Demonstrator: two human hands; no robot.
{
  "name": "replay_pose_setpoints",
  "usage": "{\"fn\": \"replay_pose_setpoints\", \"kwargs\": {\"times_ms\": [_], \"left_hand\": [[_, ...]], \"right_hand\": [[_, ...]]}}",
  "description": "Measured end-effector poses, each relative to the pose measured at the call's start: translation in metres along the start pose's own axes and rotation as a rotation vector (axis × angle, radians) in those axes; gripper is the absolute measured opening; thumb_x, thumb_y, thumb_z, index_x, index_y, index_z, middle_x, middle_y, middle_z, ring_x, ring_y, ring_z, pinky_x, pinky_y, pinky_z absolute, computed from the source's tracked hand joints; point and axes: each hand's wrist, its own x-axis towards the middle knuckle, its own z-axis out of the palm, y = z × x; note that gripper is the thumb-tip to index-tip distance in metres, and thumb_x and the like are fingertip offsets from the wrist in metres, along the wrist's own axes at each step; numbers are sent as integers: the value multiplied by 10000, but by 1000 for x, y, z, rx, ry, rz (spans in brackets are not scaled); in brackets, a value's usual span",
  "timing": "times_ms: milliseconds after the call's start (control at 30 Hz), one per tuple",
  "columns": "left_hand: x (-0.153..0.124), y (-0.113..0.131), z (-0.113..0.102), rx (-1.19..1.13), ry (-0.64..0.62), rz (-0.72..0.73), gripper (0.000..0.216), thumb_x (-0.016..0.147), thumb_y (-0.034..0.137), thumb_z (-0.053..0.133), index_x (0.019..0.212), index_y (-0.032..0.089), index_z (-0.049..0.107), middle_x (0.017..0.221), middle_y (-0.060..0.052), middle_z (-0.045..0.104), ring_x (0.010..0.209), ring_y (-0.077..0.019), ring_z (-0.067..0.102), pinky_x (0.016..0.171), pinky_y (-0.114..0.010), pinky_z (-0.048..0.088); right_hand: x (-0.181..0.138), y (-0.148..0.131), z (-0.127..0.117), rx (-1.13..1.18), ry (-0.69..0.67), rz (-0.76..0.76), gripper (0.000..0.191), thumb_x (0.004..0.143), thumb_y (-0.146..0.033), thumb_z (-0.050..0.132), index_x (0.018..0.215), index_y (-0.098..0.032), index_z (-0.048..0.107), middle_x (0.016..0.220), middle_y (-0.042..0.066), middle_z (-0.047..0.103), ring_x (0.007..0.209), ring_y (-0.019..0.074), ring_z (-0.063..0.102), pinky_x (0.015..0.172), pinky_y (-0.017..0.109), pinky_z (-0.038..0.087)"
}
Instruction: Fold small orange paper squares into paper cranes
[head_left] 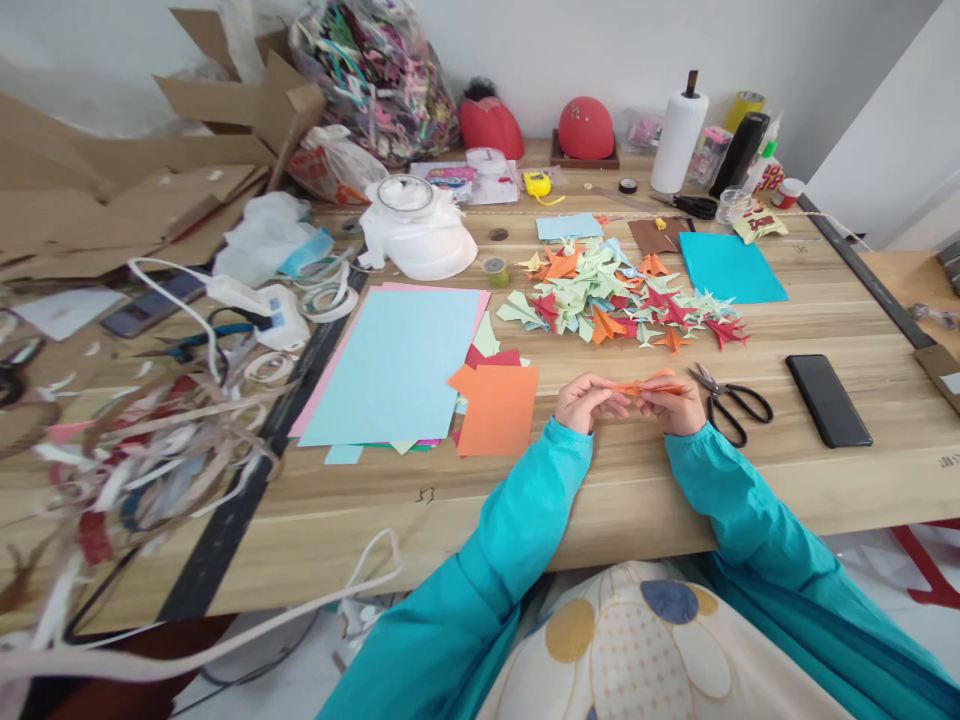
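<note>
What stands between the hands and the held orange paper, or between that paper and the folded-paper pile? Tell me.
Nothing visible: left hand and right hand both hold the orange paper. Wooden tabletop shows between it and the folded-paper pile; the scissors lie aside, by the right hand.

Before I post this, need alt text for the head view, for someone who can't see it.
A person's left hand and right hand pinch folded orange paper at a wooden table. Beyond them lies a pile of folded paper shapes. Scissors and a black phone lie to the right, large paper sheets to the left.
</note>
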Motion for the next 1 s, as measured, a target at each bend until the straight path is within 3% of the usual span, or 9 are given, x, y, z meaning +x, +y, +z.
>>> {"fn": "replay_pose_setpoints", "kwargs": {"times_ms": [433, 633, 800, 1000], "left_hand": [[3, -4, -4, -16, -49, 17, 188, 663, 270, 640, 758, 123, 572, 646, -67, 700, 505, -175, 641, 528, -295, 503], [5, -11, -6, 140, -59, 116, 377, 644, 331, 689, 956, 138, 603, 644, -33, 684, 488, -144, 610, 510, -268, 497], [3, -19, 1, 249, -26, 139, 317, 635, 372, 719, 829, 130, 654, 598, -25, 663, 487, -130, 594, 522, -265, 503], [6, -19, 0, 192, 13, 71, 321, 550, 355, 770, 751, 125, 670, 586, -29, 667, 447, -132, 580, 497, -284, 497]], "right_hand": [[1, 0, 1, 17, 22, 24, 110, 488, -163, 744, 587, -201, 717, 556, 4, 645, 464, 143, 598, 347, 218, 407], [-1, -1, 0, 18, 19, 38, 131, 470, -175, 762, 593, -197, 721, 538, -5, 641, 431, 133, 582, 340, 216, 405], [-2, 3, -1, -19, -55, 90, 142, 507, -213, 780, 630, -189, 715, 519, -7, 653, 398, 111, 554, 356, 211, 422], [-2, 6, -4, -30, -109, 110, 154, 553, -226, 780, 674, -178, 699, 545, 7, 666, 438, 125, 576, 378, 214, 429]]}}
